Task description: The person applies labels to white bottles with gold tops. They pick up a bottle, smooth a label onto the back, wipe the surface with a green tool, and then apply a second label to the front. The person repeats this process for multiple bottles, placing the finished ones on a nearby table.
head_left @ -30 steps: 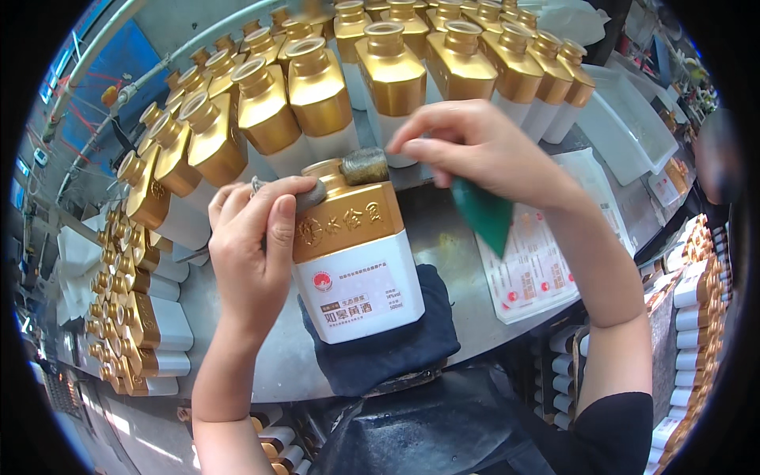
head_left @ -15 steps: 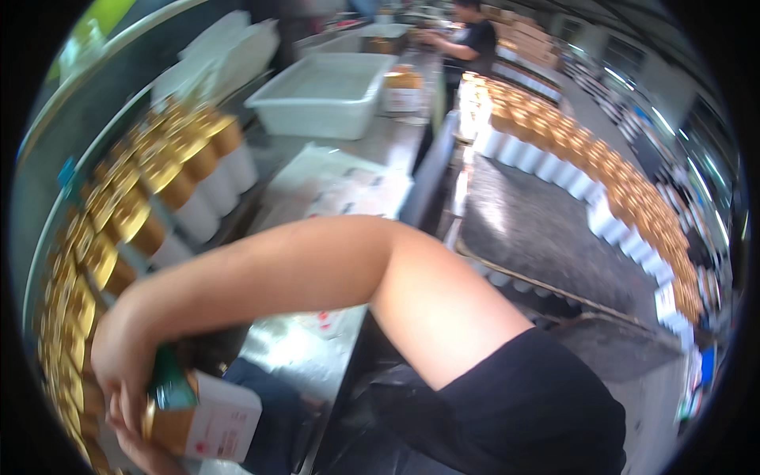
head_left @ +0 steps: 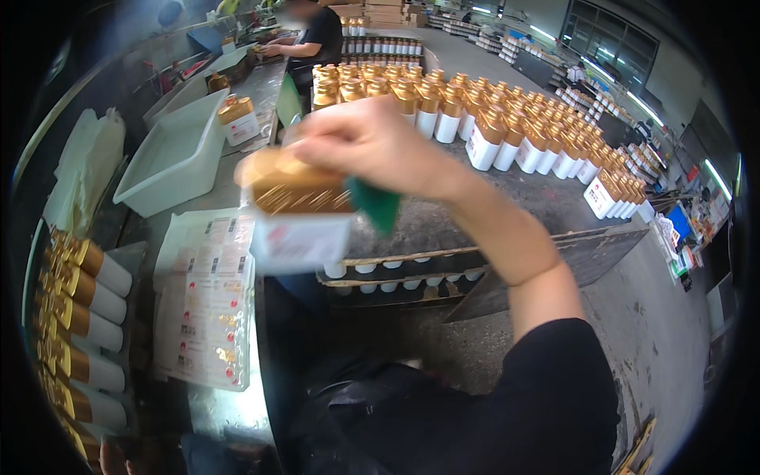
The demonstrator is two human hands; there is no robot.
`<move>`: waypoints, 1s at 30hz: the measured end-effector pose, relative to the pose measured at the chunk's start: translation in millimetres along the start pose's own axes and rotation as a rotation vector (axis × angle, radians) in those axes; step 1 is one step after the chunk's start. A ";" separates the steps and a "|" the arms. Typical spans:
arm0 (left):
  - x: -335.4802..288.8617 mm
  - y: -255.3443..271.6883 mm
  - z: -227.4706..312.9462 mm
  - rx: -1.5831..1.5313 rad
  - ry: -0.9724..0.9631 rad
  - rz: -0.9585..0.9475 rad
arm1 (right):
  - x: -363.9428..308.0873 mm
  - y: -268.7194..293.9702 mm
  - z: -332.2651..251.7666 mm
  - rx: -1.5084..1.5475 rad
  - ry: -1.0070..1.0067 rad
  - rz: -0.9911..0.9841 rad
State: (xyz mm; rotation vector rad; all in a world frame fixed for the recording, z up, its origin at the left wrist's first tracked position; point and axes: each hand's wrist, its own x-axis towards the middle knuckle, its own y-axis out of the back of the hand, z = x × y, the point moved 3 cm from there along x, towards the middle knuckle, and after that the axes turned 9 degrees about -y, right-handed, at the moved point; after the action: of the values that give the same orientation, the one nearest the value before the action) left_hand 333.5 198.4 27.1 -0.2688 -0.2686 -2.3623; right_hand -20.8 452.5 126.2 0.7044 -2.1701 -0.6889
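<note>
My right hand (head_left: 376,142) is raised in the middle, its fingers closed on the shoulder end of a gold-and-white bottle (head_left: 302,241). The bottle is blurred by motion, with a reddish print on its white part. From under the same hand hangs a green flap (head_left: 375,206), whose kind I cannot make out. At the lower left edge my left hand (head_left: 115,459) shows only as dim fingertips, beside a row of similar bottles (head_left: 89,324) lying on their sides. A sheet of printed labels (head_left: 207,297) lies on the bench between them.
Many finished-looking bottles (head_left: 526,134) stand upright on a dark board (head_left: 443,214) to the right. A white plastic tub (head_left: 178,158) and a single bottle (head_left: 239,119) are on the bench at far left. Another person (head_left: 317,39) works farther back.
My right hand has swung from the lower left up to the middle, carrying the bottle and green flap over toward the board. The view has turned to the right.
</note>
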 end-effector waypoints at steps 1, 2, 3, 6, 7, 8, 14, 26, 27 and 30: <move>3.6 0.3 -3.1 0.023 0.003 0.011 | -10.3 32.3 28.1 -0.274 -0.003 0.116; 6.7 1.0 -4.0 0.061 0.006 0.029 | -17.3 54.7 57.8 -0.431 -0.174 0.210; 8.8 3.3 -4.5 0.097 0.012 0.049 | -19.9 74.5 91.0 -0.579 -0.247 0.275; 12.8 12.0 -8.2 0.186 0.040 0.104 | -32.3 131.7 182.0 -0.773 -0.576 0.387; 14.2 14.0 -8.7 0.207 0.050 0.119 | -39.0 149.9 212.7 -0.813 -0.633 0.466; 14.3 17.3 -7.7 0.237 0.062 0.140 | -42.7 162.7 239.1 -0.861 -0.656 0.492; 12.3 28.3 -6.0 0.361 0.121 0.214 | -55.4 205.1 333.4 -0.845 -0.929 0.601; -35.9 39.0 -9.5 0.258 0.099 0.363 | 55.2 66.9 160.8 -0.844 -0.186 0.283; -32.9 29.5 -6.7 0.236 0.044 0.337 | 59.5 21.6 117.1 -0.584 -0.087 0.101; -37.1 16.1 -7.6 0.286 -0.041 0.227 | 50.3 -84.9 52.8 -0.021 -0.143 -0.421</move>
State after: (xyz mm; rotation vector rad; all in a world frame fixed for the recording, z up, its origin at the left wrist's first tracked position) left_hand 370.2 209.1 11.7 -0.1983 -0.5595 -2.0654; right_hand -68.1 372.6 63.8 1.1492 -2.1562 -1.0011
